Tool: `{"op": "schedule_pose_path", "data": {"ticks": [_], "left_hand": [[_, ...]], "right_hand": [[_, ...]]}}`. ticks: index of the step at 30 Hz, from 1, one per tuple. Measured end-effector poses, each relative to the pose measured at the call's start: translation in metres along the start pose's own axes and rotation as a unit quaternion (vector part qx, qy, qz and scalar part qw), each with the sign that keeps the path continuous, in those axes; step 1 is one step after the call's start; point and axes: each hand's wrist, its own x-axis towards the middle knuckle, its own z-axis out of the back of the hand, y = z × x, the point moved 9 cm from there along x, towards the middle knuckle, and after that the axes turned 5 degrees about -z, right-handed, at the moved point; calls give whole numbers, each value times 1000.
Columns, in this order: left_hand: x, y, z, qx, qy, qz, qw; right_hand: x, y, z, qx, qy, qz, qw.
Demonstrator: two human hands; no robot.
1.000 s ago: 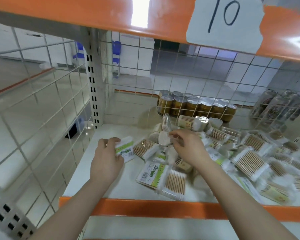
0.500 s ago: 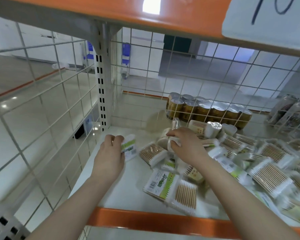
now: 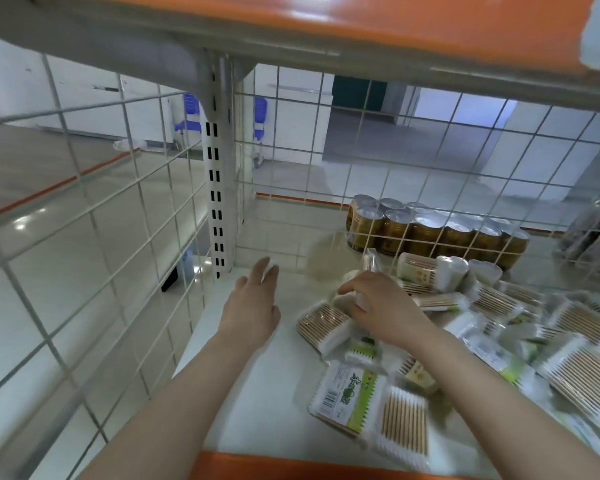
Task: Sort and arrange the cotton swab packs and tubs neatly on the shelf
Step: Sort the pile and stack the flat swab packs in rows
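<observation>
Left hand is reaching toward the back-left corner of the shelf, fingers extended and loosely spread. Something small and white is showing at the fingertips; cannot tell whether it is a pack being set down or only glare, so the hold is uncertain.

Right hand is working at the near edge of the swab pile, fingers curled round a small pale tub. Motion blur is hiding the exact contact.

Cotton swab packs are lying jumbled across the right half of the shelf. One wooden-stick pack is lying just beside the right hand, and a green-labelled pack is near the front orange lip. A row of gold cans is standing behind the wire grid, apart from the job.

Judgement on the step: start a row in the bare left corner.
- Place items flush to the back grid, labels forward.
- Keep tubs and flat packs in separate rows.
- Lift the tub clear of the pile instead of dragging; loose packs look likely to slide.
- Flat packs probably stack better on their broad face.
</observation>
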Motion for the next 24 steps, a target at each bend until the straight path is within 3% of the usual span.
{"op": "schedule_pose_path", "data": {"ticks": [5,11,16,24], "left_hand": [[18,-2,-10,8,71,-21,997],[23,8,4,78,-13,5,997],[25,20,2,-17,-43,65,997],[43,22,-6,-53,-95,72,991]], "right_hand": [[2,4,-5,-50,29,35,998],[-4,11,1,-48,41,66,996],[3,4,-9,-33,60,53,996],[7,6,-21,-36,84,102,991]]}}
